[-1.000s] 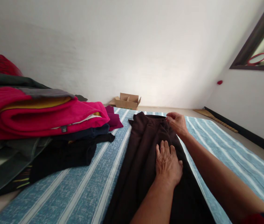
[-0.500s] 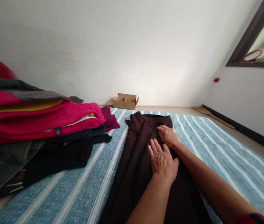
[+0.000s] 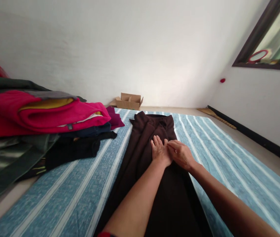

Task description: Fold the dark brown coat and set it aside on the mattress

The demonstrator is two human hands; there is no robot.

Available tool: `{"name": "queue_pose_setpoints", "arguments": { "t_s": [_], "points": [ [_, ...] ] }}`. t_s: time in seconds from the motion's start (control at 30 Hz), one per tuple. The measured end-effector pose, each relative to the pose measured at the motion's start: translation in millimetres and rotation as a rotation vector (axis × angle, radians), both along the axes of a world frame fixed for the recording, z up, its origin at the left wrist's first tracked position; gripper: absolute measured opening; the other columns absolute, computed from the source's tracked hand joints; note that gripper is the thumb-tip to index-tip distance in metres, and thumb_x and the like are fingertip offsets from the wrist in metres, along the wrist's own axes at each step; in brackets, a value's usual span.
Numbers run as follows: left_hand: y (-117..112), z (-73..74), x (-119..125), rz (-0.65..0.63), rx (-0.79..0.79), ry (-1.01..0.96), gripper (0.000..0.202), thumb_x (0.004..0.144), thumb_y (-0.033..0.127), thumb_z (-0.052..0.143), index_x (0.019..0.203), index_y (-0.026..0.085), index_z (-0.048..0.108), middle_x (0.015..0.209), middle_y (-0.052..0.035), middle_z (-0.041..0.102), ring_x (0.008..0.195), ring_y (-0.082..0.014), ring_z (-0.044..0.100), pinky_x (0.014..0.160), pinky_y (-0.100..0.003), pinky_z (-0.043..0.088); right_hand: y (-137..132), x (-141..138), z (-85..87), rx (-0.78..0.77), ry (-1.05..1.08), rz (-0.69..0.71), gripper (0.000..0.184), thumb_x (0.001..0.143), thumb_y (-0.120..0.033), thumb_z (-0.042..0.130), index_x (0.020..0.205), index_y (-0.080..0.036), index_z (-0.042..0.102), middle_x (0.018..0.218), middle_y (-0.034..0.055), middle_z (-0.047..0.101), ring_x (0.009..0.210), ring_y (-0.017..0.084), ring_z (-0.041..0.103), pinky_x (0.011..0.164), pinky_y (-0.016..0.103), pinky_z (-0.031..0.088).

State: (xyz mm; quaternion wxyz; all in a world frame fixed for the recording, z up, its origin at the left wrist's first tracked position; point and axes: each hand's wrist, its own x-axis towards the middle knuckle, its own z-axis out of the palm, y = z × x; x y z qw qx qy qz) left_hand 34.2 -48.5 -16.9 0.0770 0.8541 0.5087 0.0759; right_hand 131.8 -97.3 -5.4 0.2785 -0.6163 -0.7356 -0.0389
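We see a dark brown garment [image 3: 152,171] spread lengthwise on a blue striped sheet [image 3: 80,197] that covers the floor, its waistband end toward the far wall and its length running back toward us and out of the bottom of the view. Our left hand [image 3: 160,151] lies palm down on the middle of the garment, fingers [image 3: 156,142] stretched flat and released, holding nothing. Our right hand [image 3: 181,154] rests just beside it on the same cloth, its fingertips touching the edge of the left hand; its fingers are loosely curved and laid on the fabric, and we cannot tell whether they pinch a fold beneath them. Both bare forearms reach in from the lower edge, the left one crossing over the near part of the garment. To the left of the garment, partly on the sheet, sits a pile of clothes [image 3: 31,131]: a bright pink piece [image 3: 56,115] folded on top, a strip of yellow showing within it, black and dark green pieces under it, and a purple piece [image 3: 115,119] at the end nearest the brown garment, close to it but apart. Beyond the sheet, against the white wall, stands an open cardboard box [image 3: 128,101]. A dark framed window [image 3: 268,49] shows on the right wall.
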Motion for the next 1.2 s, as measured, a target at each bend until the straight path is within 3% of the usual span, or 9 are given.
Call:
{"name": "queue_pose_setpoints", "arguments": {
  "t_s": [0.2, 0.37, 0.5, 0.8, 1.03, 1.2],
  "points": [
    [-10.6, 20.1, -16.0, -0.195, -0.103, 0.065, 0.07, 0.084, 0.055, 0.032, 0.14, 0.012, 0.027, 0.149, -0.0178, 0.018, 0.138, -0.0302, 0.01, 0.109, -0.048, 0.009, -113.7, -19.5, 2.7, 0.121, 0.102, 0.091, 0.02, 0.088, -0.021, 0.045, 0.099, -0.019, 0.062, 0.103, 0.0078, 0.065, 0.094, 0.018, 0.061, 0.082, 0.032, 0.049],
    [-60.4, 25.7, -55.6, -0.363, -0.07, 0.071, 0.063, 0.086, 0.051, 0.036, 0.136, 0.014, 0.033, 0.149, -0.0158, 0.02, 0.138, -0.0264, 0.013, 0.109, -0.045, 0.012, -182.6, -32.8, 1.6, 0.149, 0.09, 0.062, 0.02, 0.088, -0.02, 0.047, 0.102, -0.019, 0.061, 0.106, 0.0093, 0.065, 0.103, 0.02, 0.059, 0.087, 0.036, 0.049],
    [-101.0, 24.0, -92.9, -0.419, -0.081, 0.047, 0.06, 0.088, 0.051, 0.033, 0.135, 0.014, 0.035, 0.148, -0.0161, 0.023, 0.137, -0.0256, 0.015, 0.108, -0.045, 0.014, -219.9, -52.3, 4.4, 0.137, 0.071, 0.09, 0.022, 0.087, -0.018, 0.047, 0.106, -0.02, 0.06, 0.11, 0.0099, 0.063, 0.108, 0.021, 0.056, 0.091, 0.041, 0.047],
    [-160.5, 26.8, -145.9, -0.457, -0.098, -0.016, 0.054, 0.09, 0.045, 0.035, 0.135, 0.014, 0.037, 0.147, -0.0131, 0.028, 0.136, -0.0229, 0.02, 0.108, -0.042, 0.019, -243.8, -87.2, -5.6, 0.013, -0.094, 0.13, 0.036, 0.079, -0.015, 0.053, 0.115, -0.018, 0.056, 0.121, 0.0106, 0.057, 0.116, 0.027, 0.048, 0.097, 0.047, 0.039],
    [-178.1, 24.0, -162.5, -0.434, -0.073, -0.096, 0.048, 0.089, 0.037, 0.04, 0.131, 0.014, 0.043, 0.144, -0.0112, 0.035, 0.135, -0.0196, 0.024, 0.107, -0.037, 0.023, -241.0, -96.1, -18.8, 0.06, -0.175, 0.078, 0.033, 0.081, -0.008, 0.047, 0.112, -0.016, 0.058, 0.116, 0.011, 0.059, 0.111, 0.025, 0.05, 0.096, 0.043, 0.038],
    [-186.3, 25.1, -166.9, -0.42, -0.101, -0.116, 0.047, 0.089, 0.036, 0.039, 0.13, 0.015, 0.044, 0.144, -0.01, 0.035, 0.135, -0.0195, 0.024, 0.108, -0.039, 0.024, -234.7, -103.7, -24.0, 0.089, -0.242, 0.06, 0.033, 0.083, -0.007, 0.044, 0.112, -0.016, 0.057, 0.116, 0.0118, 0.059, 0.11, 0.025, 0.05, 0.095, 0.043, 0.037]
  ]
}}
